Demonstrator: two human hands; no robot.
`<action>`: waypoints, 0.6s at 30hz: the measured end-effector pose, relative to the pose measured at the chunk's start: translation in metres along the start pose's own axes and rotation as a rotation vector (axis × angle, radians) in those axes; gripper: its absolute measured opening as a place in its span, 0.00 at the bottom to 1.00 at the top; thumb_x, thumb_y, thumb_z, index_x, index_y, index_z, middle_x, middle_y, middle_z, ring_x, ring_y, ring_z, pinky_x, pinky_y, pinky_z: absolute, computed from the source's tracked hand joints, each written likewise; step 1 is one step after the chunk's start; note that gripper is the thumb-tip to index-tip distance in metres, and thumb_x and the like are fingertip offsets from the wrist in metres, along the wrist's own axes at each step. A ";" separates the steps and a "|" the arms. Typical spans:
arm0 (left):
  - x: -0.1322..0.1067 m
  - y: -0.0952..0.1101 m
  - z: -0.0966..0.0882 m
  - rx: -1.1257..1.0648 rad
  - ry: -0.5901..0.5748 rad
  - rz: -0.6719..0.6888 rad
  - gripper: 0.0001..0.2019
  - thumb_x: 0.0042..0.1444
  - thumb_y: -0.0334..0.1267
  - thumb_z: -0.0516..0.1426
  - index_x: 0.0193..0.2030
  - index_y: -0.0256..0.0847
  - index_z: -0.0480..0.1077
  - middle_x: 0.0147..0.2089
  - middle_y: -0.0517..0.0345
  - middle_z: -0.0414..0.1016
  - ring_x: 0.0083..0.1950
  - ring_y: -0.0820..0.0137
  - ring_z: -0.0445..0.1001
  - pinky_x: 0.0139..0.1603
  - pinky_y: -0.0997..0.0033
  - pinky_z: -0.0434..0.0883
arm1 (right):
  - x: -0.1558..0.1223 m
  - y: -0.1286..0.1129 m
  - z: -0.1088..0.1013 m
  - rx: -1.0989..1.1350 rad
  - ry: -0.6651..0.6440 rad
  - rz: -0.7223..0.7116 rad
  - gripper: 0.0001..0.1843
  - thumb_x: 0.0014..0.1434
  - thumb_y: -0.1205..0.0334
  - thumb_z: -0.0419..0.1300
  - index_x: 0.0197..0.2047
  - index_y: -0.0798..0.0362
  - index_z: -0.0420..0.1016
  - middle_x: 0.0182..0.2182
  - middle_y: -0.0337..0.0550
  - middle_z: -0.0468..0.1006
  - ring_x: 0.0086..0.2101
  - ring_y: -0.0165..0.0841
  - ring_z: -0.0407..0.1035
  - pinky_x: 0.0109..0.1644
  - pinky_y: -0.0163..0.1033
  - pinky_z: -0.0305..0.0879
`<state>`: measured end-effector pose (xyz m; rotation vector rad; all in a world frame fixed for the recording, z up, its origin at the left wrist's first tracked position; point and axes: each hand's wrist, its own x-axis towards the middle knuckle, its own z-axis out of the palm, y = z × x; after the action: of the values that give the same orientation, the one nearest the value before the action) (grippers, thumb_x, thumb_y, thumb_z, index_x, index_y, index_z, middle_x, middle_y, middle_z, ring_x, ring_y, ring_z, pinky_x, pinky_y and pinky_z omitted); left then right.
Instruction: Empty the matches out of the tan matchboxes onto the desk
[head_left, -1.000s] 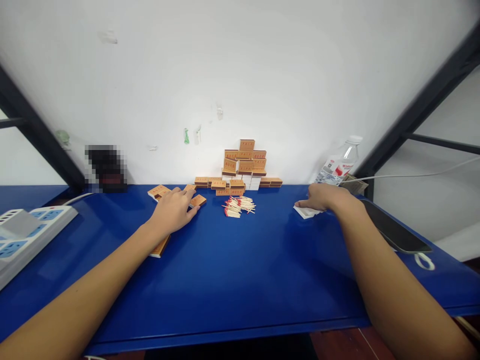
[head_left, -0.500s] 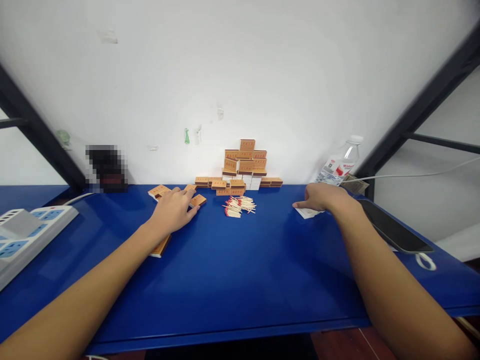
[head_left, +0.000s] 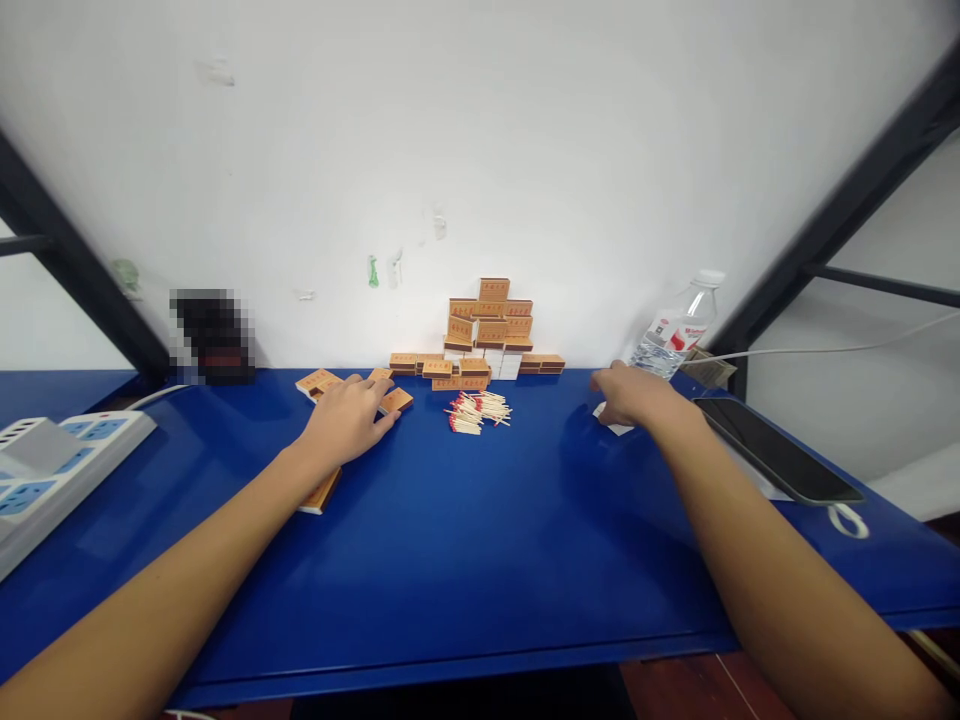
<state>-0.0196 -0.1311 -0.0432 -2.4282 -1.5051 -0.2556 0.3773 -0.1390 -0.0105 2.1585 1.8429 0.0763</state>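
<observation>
Matchboxes (head_left: 395,402) under splayed left hand (head_left: 347,417)! Well apart, right hand (head_left: 631,394) over white piece (head_left: 621,429), grip impossible to tell. Danger ahead, between both: toppling the stack (head_left: 492,331) with 1 careless sweep.

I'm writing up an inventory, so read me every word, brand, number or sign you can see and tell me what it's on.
No text reads for certain.
Matchbox stack: printed characters, too small to read.
Matchboxes by the left hand: printing too small to read.
Bottle label: printing too small and blurred to read.
Phone: dark screen, no text visible.
</observation>
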 end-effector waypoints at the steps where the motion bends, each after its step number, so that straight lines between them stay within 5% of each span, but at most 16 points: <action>1: 0.000 -0.001 0.000 -0.011 0.018 0.006 0.21 0.67 0.44 0.56 0.62 0.34 0.70 0.46 0.40 0.81 0.49 0.49 0.78 0.45 0.56 0.71 | -0.001 0.000 0.000 -0.001 0.036 -0.023 0.30 0.55 0.67 0.67 0.62 0.58 0.76 0.60 0.64 0.72 0.57 0.53 0.72 0.49 0.47 0.71; 4: 0.000 -0.001 -0.002 -0.100 0.133 0.051 0.21 0.65 0.43 0.57 0.62 0.36 0.70 0.50 0.41 0.81 0.51 0.50 0.78 0.47 0.54 0.73 | -0.003 -0.010 -0.002 0.085 0.267 -0.160 0.21 0.59 0.65 0.64 0.56 0.57 0.79 0.53 0.61 0.76 0.53 0.52 0.73 0.49 0.47 0.69; 7: -0.003 0.007 -0.004 -0.270 0.285 0.166 0.20 0.64 0.42 0.59 0.61 0.39 0.70 0.54 0.44 0.80 0.53 0.54 0.79 0.52 0.54 0.74 | -0.010 -0.037 -0.003 0.461 0.481 -0.357 0.11 0.65 0.59 0.60 0.43 0.55 0.81 0.42 0.53 0.81 0.42 0.43 0.75 0.45 0.44 0.69; 10: -0.007 0.023 -0.007 -0.415 0.369 0.313 0.21 0.65 0.42 0.61 0.63 0.41 0.70 0.54 0.48 0.80 0.53 0.58 0.79 0.54 0.56 0.76 | -0.023 -0.076 0.000 1.060 0.298 -0.599 0.19 0.68 0.45 0.59 0.44 0.53 0.78 0.37 0.48 0.82 0.31 0.34 0.73 0.34 0.39 0.68; 13: -0.013 0.037 -0.008 -0.465 0.403 0.382 0.22 0.65 0.41 0.62 0.64 0.43 0.68 0.53 0.49 0.81 0.52 0.59 0.79 0.53 0.57 0.77 | -0.037 -0.108 0.007 1.380 -0.002 -0.639 0.25 0.66 0.41 0.62 0.54 0.52 0.73 0.29 0.40 0.79 0.23 0.30 0.68 0.24 0.36 0.60; 18: -0.016 0.044 -0.006 -0.469 0.404 0.399 0.25 0.64 0.40 0.63 0.66 0.43 0.66 0.54 0.49 0.80 0.53 0.59 0.79 0.54 0.56 0.77 | -0.051 -0.130 0.016 1.589 0.008 -0.623 0.25 0.59 0.43 0.69 0.48 0.53 0.72 0.27 0.34 0.75 0.22 0.26 0.64 0.25 0.34 0.60</action>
<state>0.0127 -0.1652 -0.0482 -2.7257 -0.8321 -1.0347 0.2475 -0.1742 -0.0518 1.8747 2.8707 -2.0892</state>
